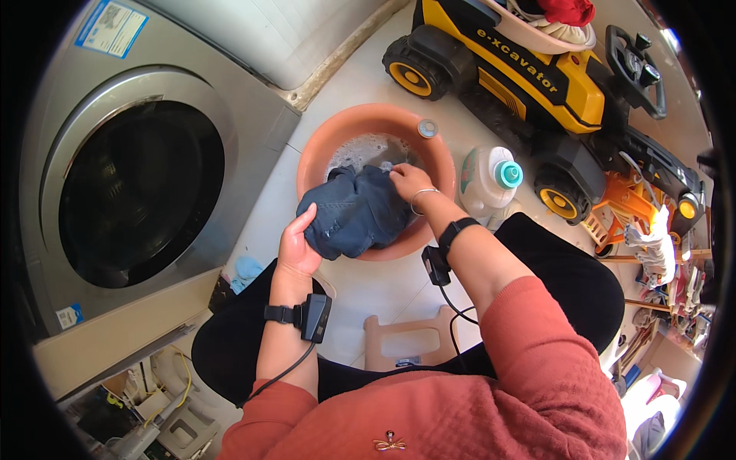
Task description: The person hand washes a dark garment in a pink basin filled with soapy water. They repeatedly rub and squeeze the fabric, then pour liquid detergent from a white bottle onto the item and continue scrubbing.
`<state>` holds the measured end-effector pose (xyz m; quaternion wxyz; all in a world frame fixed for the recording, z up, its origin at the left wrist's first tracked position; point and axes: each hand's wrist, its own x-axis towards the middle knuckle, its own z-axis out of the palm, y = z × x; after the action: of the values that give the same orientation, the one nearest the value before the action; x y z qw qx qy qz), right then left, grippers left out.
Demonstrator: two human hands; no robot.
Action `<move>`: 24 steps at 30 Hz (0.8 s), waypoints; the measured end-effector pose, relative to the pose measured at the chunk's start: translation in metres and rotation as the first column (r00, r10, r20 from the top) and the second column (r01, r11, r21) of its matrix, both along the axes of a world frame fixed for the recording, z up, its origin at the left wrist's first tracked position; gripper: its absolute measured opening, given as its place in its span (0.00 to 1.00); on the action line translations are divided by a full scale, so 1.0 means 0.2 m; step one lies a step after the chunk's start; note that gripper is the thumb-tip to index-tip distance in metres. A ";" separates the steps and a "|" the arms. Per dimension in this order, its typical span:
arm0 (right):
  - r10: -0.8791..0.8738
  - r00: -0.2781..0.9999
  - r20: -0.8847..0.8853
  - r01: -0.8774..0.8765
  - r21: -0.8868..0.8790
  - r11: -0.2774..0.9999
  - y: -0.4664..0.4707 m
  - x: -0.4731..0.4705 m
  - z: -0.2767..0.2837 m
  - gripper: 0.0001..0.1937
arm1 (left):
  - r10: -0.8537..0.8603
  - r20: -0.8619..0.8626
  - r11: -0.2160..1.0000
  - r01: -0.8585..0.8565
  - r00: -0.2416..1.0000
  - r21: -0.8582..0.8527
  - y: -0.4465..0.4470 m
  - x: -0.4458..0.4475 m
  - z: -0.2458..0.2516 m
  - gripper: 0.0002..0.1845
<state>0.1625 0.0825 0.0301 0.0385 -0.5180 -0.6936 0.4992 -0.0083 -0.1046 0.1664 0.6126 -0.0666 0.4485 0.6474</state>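
Observation:
A wet dark-blue denim-like garment (pixel 359 213) is bunched over a terracotta-coloured plastic basin (pixel 322 135). My left hand (pixel 300 244) grips its left lower edge, thumb on top and fingers hidden underneath. At the garment's upper right, my right hand (pixel 411 183) pinches the cloth with bent fingers. A small whitish patch shows by those fingertips; I cannot tell whether it is foam or an object. Soapy water (pixel 368 150) with foam lies in the basin behind the garment. A small round disc (pixel 427 128) is on the basin's right rim.
A detergent bottle (pixel 480 184) with a teal cap stands right of the basin. Left is a front-loading washing machine (pixel 241 123). A ride-on toy excavator (pixel 512 75) occupies the upper right. A plastic stool (pixel 376 345) sits between my knees. Cables hang from both wrist-worn devices (pixel 315 317).

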 end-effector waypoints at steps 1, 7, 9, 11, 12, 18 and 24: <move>0.008 0.999 0.041 -0.006 -0.046 0.999 -0.01 -0.03 -0.03 0.25 | -0.012 0.004 1.000 0.012 1.000 0.028 0.00 0.00 0.02 0.24; -0.205 0.979 -0.007 0.139 -0.709 0.691 -0.10 0.00 -0.24 0.39 | -0.009 0.058 0.996 0.004 0.998 0.089 0.03 -0.02 0.04 0.25; -0.218 0.975 -0.037 0.122 -0.734 0.668 -0.10 0.07 -0.24 0.39 | -0.008 0.052 0.995 0.003 0.999 0.102 0.02 -0.05 0.03 0.25; -0.323 0.946 0.037 0.281 -0.591 0.756 -0.08 0.14 -0.17 0.37 | 0.000 0.043 0.997 -0.003 0.999 0.083 0.02 -0.07 0.03 0.25; -0.401 0.916 0.010 0.355 -0.486 0.799 -0.08 0.16 -0.11 0.31 | -0.002 0.035 0.997 -0.001 0.999 0.072 0.01 -0.09 0.03 0.24; -0.681 0.665 -0.306 0.361 -0.667 0.652 -0.04 0.29 0.42 0.21 | 0.021 0.004 0.998 -0.021 1.000 0.067 0.03 -0.08 0.06 0.24; -0.618 0.671 -0.410 0.254 -0.656 0.711 -0.13 0.21 0.84 0.18 | -0.139 -0.118 0.990 0.142 0.983 0.018 0.10 0.06 0.25 0.25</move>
<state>0.2042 0.0564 0.1979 0.2318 -0.4759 -0.3172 0.7869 0.0035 -0.0855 0.2166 0.6305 0.0111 0.4784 0.6112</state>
